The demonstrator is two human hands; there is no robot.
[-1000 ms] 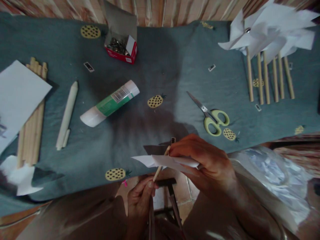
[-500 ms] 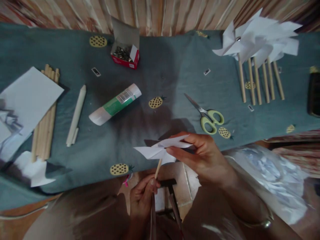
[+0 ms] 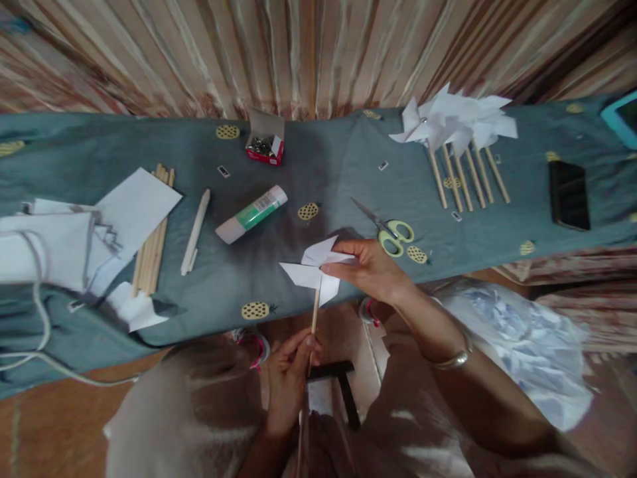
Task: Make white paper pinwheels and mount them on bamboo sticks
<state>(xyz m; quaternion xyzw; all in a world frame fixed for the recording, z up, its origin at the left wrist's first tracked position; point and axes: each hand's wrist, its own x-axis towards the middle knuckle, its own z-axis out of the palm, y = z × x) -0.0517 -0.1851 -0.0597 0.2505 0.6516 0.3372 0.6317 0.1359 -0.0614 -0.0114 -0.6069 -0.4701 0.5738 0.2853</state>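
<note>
The left hand [image 3: 288,375] pinches the lower part of a thin wooden stick [image 3: 315,315] between thumb and fingers. At the stick's upper end, beyond the left hand and at the fingertips of the right hand, is a white paper pinwheel [image 3: 311,277], near the surface's [image 3: 338,179] front edge. The right hand [image 3: 371,265] pinches the pinwheel, its thumb at the middle and its other fingers by the right-hand blades. Just beyond the right hand lie green-handled scissors [image 3: 384,227], open a little or closed, I cannot tell. Farther out and to the right of that hand, several white pinwheels [image 3: 452,123] lie grouped, their sticks pointing back toward the person. Beyond the left hand and to its left are a glue stick [image 3: 253,214], a pale pen [image 3: 196,232] and a bundle of wooden sticks [image 3: 152,255], partly under white paper [image 3: 137,206]
</note>
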